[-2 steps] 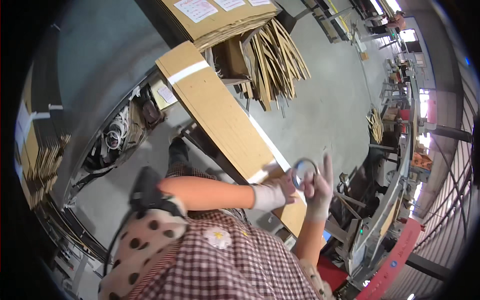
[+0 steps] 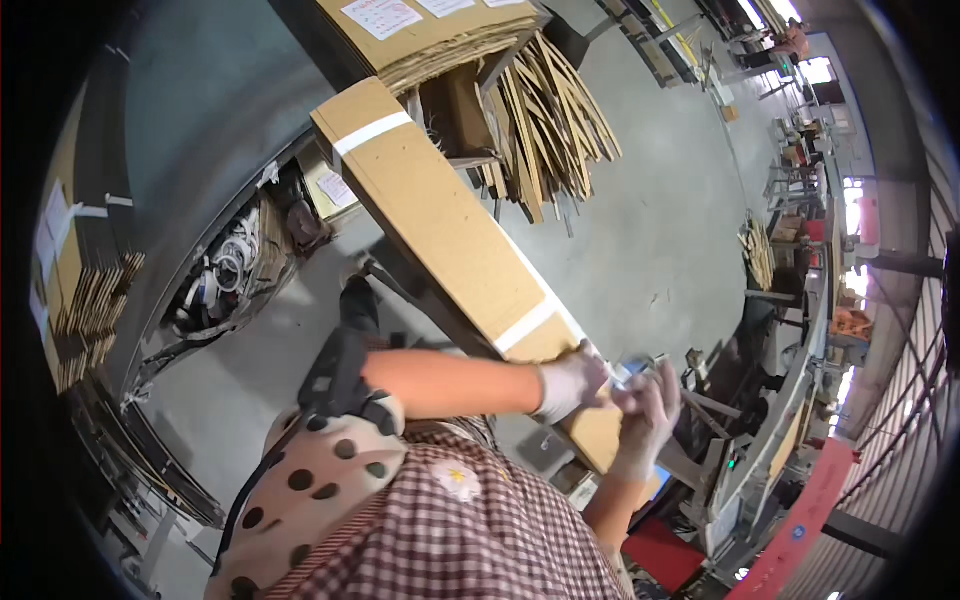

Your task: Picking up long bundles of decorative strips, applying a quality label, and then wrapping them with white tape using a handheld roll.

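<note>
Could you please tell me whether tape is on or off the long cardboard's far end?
On: white tape lies flat across the long cardboard near its far end.

Blurred right hand point(image 2: 648, 408), blurred tape roll point(image 2: 629, 374) partly hidden, cardboard stack point(image 2: 445, 42) cut off at top

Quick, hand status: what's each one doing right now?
Left hand: against the long cardboard box; blurred, so open or closed can't be told.
Right hand: closed, holding the tape roll.
</note>
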